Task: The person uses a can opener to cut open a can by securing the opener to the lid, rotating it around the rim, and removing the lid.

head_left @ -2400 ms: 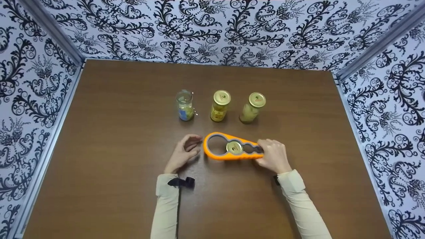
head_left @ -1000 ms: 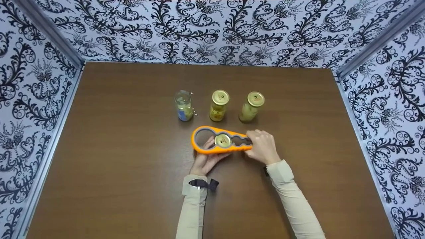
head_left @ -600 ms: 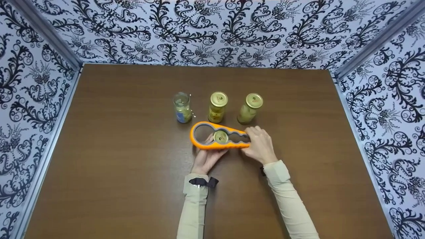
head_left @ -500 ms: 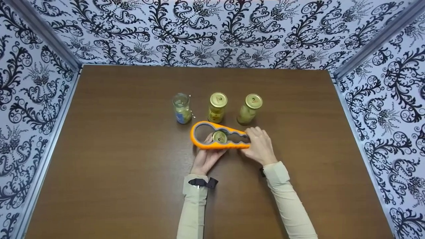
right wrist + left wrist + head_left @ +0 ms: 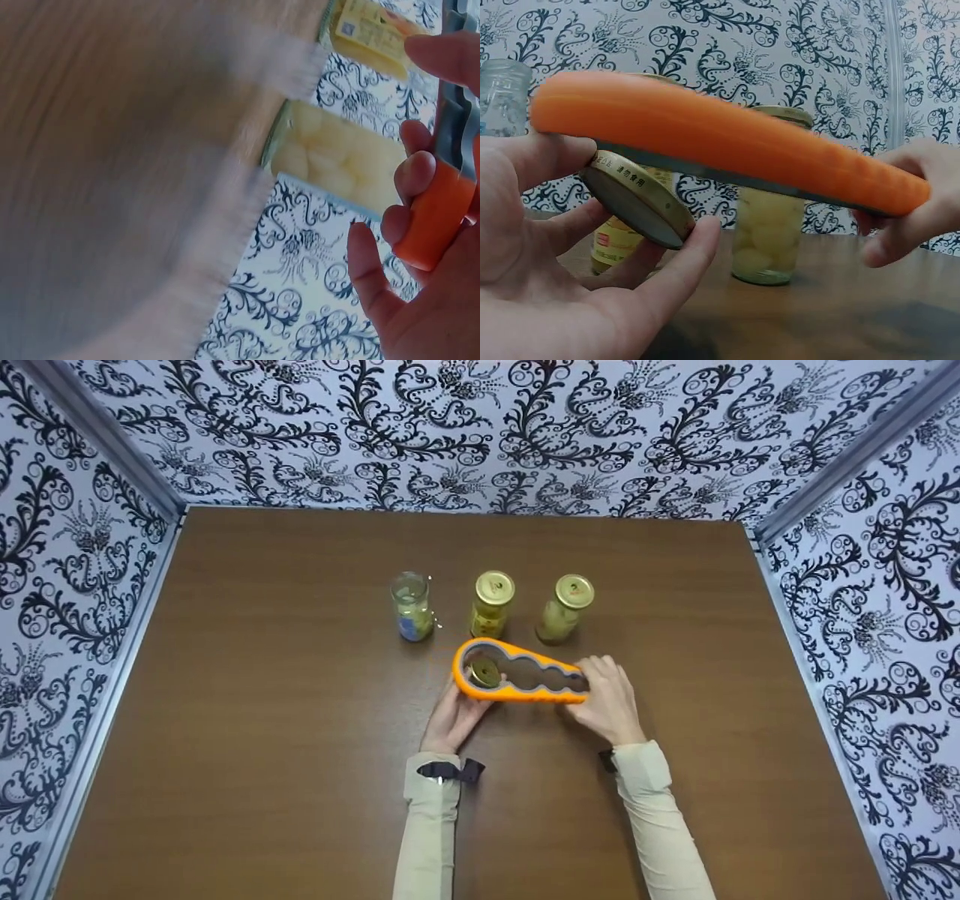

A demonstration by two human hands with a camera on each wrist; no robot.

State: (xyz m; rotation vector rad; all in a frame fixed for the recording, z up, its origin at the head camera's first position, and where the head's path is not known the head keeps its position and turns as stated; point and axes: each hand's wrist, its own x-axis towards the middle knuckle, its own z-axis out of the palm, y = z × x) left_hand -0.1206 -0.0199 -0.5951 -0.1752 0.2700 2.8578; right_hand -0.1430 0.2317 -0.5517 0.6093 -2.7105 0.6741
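Observation:
My left hand (image 5: 454, 716) pinches a gold metal jar lid (image 5: 637, 196) between its fingertips. In the left wrist view the lid is tilted, its underside partly showing. One fingertip also meets the underside of an orange jar opener (image 5: 727, 139) with grey scalloped inner edges. My right hand (image 5: 611, 701) grips the opener's narrow end, holding it above the table. From the head view, the lid appears inside the opener's wide loop. Behind the opener stand a lidless glass jar (image 5: 412, 611), a gold-lidded jar with a yellow label (image 5: 491, 604) and another gold-lidded jar of pale round pieces (image 5: 765, 232).
The three jars stand in a row on the brown wooden table (image 5: 285, 675), beyond both hands. Small white specks lie beside the lidless jar. Patterned black-and-white panels (image 5: 465, 435) enclose the table at the back and both sides.
My left hand came rightward under the opener and took hold of the lid. The lid left the opener's narrower notch for its wide loop. The opener and right hand have just shifted right.

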